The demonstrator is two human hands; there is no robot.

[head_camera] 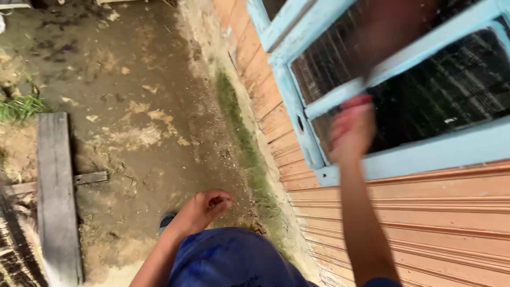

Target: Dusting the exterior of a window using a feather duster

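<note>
Nearest the camera: blue fabric clothing (228,263) covers the person's body at the lower edge of the view. Just above it, the left hand (204,208) hangs free over the ground with the fingers curled loosely inward; it holds nothing and touches nothing. A dark shoe tip (166,219) shows just beside the left wrist.

The right arm extends upward along the wall. The right hand (351,130) is raised against the pale blue painted wooden window frame (404,157), at the lower left part of the window. The hand is motion-blurred, and a red patch (350,103) shows at its upper edge; whether this is a held item cannot be determined, nor can the closure of the fingers.

The frame holds dark mesh screen panels (451,90), split by a diagonal blue crossbar (419,50). The window is set in an orange horizontally boarded wooden wall (435,223).

Left of the wall, a green moss strip (247,149) runs along its base. Beyond lies the damp, bare earth ground (122,79). A weathered grey wooden plank (56,196) lies at the far left, with a tuft of grass (18,108) above it.
</note>
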